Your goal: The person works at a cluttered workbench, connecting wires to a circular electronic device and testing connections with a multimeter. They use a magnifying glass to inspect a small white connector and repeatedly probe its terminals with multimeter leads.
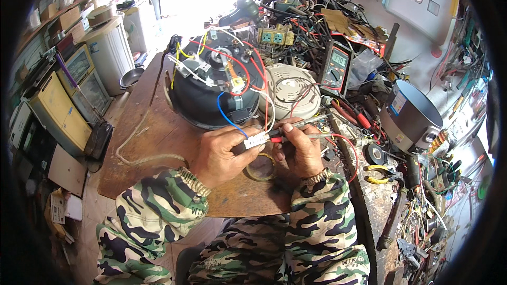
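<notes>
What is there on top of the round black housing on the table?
On the housing are metal brackets, red wires, white wires and yellow wires; a blue wire leads to the white connector. The housing's underside and inside are hidden.

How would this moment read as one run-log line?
left hand: holds white connector | right hand: holds red test probe at connector | blue wire: black appliance body to connector | multimeter: beyond right hand
</notes>
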Action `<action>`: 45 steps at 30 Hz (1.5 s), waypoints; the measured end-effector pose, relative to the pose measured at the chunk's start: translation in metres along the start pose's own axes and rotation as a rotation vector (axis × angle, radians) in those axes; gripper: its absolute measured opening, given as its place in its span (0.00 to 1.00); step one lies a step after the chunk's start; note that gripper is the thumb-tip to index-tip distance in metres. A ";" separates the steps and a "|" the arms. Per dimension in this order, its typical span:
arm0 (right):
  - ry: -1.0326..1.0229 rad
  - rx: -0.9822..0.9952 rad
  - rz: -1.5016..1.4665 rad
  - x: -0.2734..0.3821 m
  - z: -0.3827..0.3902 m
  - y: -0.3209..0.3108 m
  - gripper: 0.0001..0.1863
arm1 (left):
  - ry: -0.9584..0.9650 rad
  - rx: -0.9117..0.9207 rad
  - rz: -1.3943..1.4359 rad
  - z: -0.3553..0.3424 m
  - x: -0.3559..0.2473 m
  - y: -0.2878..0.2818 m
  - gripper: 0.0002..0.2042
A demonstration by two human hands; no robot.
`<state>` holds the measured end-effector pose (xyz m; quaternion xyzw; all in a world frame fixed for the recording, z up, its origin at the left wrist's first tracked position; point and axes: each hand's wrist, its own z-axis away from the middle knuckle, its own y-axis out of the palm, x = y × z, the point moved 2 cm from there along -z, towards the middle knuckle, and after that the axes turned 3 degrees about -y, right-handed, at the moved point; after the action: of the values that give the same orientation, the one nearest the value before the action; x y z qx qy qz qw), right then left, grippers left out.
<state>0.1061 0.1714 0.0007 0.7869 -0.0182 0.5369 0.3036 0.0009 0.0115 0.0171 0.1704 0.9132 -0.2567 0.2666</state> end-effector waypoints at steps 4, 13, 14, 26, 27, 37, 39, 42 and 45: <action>0.011 -0.026 -0.011 0.000 0.001 0.001 0.14 | 0.008 -0.009 0.008 -0.001 -0.003 0.001 0.12; 0.014 0.037 -0.091 -0.001 0.000 -0.001 0.12 | -0.039 0.004 0.006 0.000 0.001 0.002 0.14; 0.011 0.038 -0.090 -0.001 0.000 -0.001 0.11 | -0.038 0.004 0.009 0.000 0.000 0.002 0.14; 0.016 0.029 -0.101 0.003 0.002 0.001 0.11 | -0.015 0.022 0.022 -0.001 -0.003 0.000 0.12; 0.016 0.061 -0.087 0.003 0.002 0.000 0.12 | -0.015 0.019 0.022 -0.001 -0.003 -0.001 0.13; 0.034 0.049 -0.055 0.002 0.000 0.001 0.13 | -0.006 0.021 0.036 0.001 -0.001 -0.003 0.15; 0.029 0.053 -0.055 0.002 0.000 0.001 0.13 | -0.009 0.020 0.044 0.002 0.000 -0.003 0.15; 0.012 0.041 -0.046 0.002 0.000 0.002 0.13 | -0.019 0.019 0.064 0.002 0.000 -0.002 0.14; -0.007 0.021 -0.024 0.001 0.000 -0.002 0.14 | 0.007 -0.002 0.047 0.000 -0.002 0.001 0.12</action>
<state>0.1073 0.1735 0.0003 0.7922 -0.0041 0.5304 0.3017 0.0029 0.0120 0.0178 0.1925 0.9102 -0.2489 0.2695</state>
